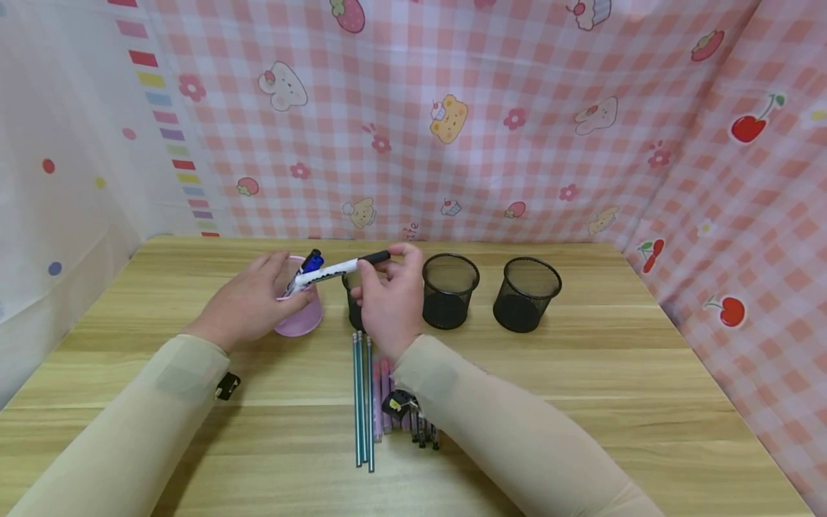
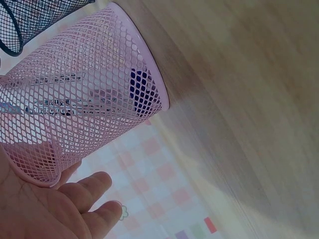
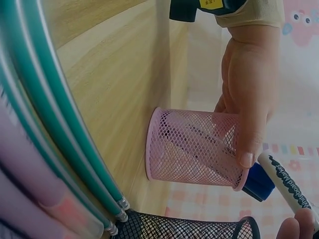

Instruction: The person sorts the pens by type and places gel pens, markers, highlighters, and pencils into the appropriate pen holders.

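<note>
Held marker [image 1: 332, 271]: white barrel, black cap
Left cup [image 1: 301, 319]: pink mesh
Other 3 cups [image 1: 446, 310]: black mesh
Pencils [image 1: 357, 402]: teal, silvery ends
Pens [image 1: 386, 402]: pinkish purple
Table [image 1: 581, 409]: yellowish wood grain
Sleeves [image 1: 123, 431]: beige
Back cloth [image 1: 388, 93]: pink-and-white check, strawberries, flowers

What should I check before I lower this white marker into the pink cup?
1. Right hand pinches the white marker near its black-capped end: ok.
2. Left hand holds the pink cup at its rim: ok.
3. Pink cup stands upright on the table: ok.
4. White marker angled down into the opening: not ok; it is held closer to level in the head view.
5. Blue cap clear of its path: not ok; it sticks up beside the marker's free end.
6. Exact marker count inside: cannot tell.
</note>
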The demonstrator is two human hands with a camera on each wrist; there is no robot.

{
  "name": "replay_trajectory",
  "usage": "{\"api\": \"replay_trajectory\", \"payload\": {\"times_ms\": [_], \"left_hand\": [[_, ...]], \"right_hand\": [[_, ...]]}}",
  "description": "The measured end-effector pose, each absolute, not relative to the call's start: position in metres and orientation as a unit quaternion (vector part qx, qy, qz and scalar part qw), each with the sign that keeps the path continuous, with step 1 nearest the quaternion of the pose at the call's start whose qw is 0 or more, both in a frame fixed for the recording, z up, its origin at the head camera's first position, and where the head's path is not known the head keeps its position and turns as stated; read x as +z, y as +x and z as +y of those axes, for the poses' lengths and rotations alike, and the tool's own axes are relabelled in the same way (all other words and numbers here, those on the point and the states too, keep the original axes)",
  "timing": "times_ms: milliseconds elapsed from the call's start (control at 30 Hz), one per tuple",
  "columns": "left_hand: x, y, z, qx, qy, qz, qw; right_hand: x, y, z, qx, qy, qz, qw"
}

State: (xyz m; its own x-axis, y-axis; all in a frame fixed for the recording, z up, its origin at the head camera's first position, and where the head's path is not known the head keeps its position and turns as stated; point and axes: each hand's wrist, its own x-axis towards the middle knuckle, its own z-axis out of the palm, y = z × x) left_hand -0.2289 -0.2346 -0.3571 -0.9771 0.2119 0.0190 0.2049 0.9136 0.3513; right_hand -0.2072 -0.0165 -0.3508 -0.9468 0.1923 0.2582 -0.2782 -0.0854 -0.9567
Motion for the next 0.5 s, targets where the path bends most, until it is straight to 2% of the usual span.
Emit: {"api": "replay_trajectory", "payload": {"times_ms": [500], "left_hand": [[-0.3573, -0.2296, -0.2347, 0.170, 0.112, 0.979, 0.005]], "right_hand": [[-0.3498, -0.2043, -0.0223, 0.704, 0.041, -0.694, 0.146]]}}
